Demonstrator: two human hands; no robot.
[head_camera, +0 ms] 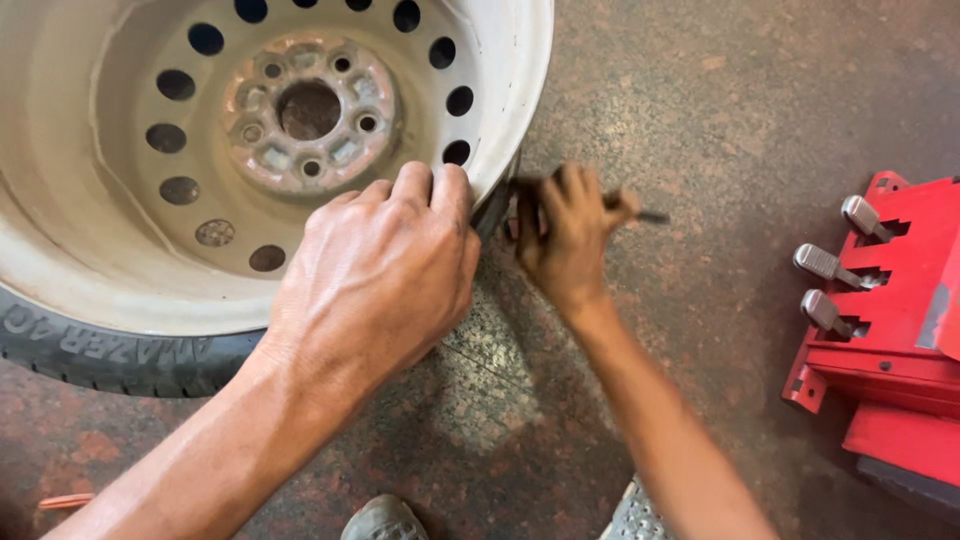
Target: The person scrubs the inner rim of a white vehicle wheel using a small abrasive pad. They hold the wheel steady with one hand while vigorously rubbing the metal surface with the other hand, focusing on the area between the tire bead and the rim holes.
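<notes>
Wheel lies flat on the stained concrete floor (760,90), white steel rim (505,95) face up, rusty hub (310,110) in the middle, black tyre (110,355) showing along the lower left edge. Left hand (385,270) is draped over the near-right rim lip, fingers curled over the edge into the dish, palm bearing down; looks like it's bracing the wheel so it doesn't shift or tip while the other hand works. Right hand (568,235) sits just beside it at the outer edge of the rim, fist pressed together around a thin dark tool (650,215), tip poking out to the right, the working end hidden behind the fingers where rim meets tyre. So the rim lip runs right under the left fingers and touches or nearly touches the right knuckles; can't tell exact contact. Red machine pedal block (885,300) with three metal pedals stands well apart on the right. A grey shoe toe (382,520) shows at bottom.
</notes>
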